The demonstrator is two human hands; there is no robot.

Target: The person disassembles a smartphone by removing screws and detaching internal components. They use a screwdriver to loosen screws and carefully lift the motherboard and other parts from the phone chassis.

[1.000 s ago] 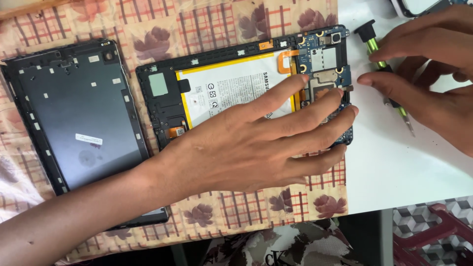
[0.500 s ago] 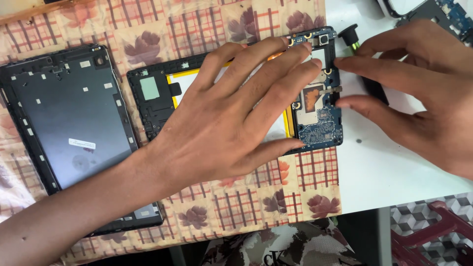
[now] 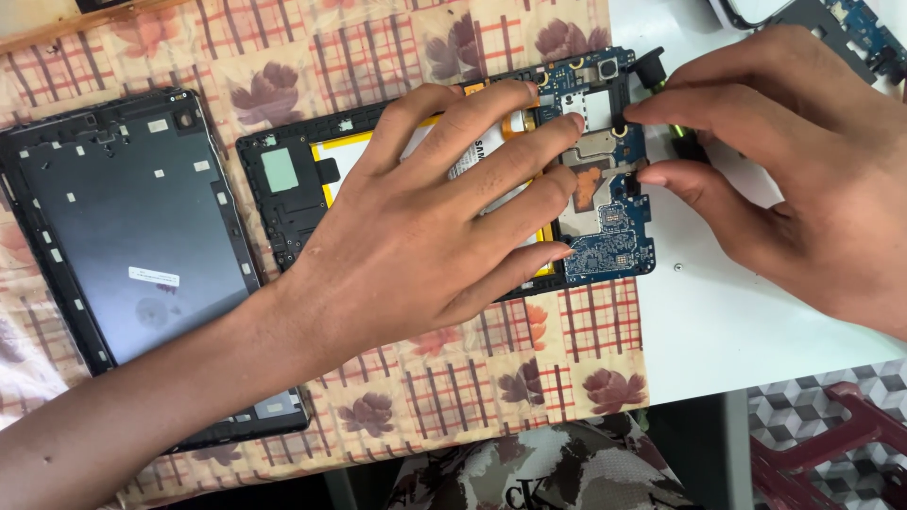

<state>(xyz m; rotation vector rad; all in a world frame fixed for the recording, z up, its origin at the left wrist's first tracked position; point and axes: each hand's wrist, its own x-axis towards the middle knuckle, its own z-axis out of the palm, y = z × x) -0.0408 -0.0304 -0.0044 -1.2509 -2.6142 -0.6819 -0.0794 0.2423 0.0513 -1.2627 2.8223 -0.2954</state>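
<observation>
1. My left hand [image 3: 416,227] is lying flat, palm down, on the opened tablet [image 3: 453,179]. The fingers are spread out and pressing on the battery [image 3: 378,156] – it's not gripping anything, just holding the whole thing down.

2. The tablet sits face down on the flowery checked cloth [image 3: 283,57], roughly in the middle of the view, back cover off. The yellow-edged battery is mostly under my palm, and the blue circuit board [image 3: 614,241] runs down the tablet's right end, right at the edge of the cloth.

3. My left fingertips [image 3: 572,123] reach as far as the board's left edge.

4. My right hand [image 3: 784,179] comes in from the right over the white table [image 3: 718,331]. Thumb and forefinger are pinched close together at the board's right edge, up by a gold-ringed screw hole. There's a black-handled screwdriver [image 3: 661,80] with a green bit on it tucked under those fingers – I honestly can't tell whether the hand is actually gripping it or just resting over it.

5. The removed back cover [image 3: 132,236] lies inside-up on the cloth, well left of the tablet, with my left forearm crossing its lower corner.

6. One tiny screw [image 3: 677,268] sits loose on the white table, just right of the board's bottom corner.

7. Another stripped board [image 3: 850,24] pokes in at the top right corner.
</observation>
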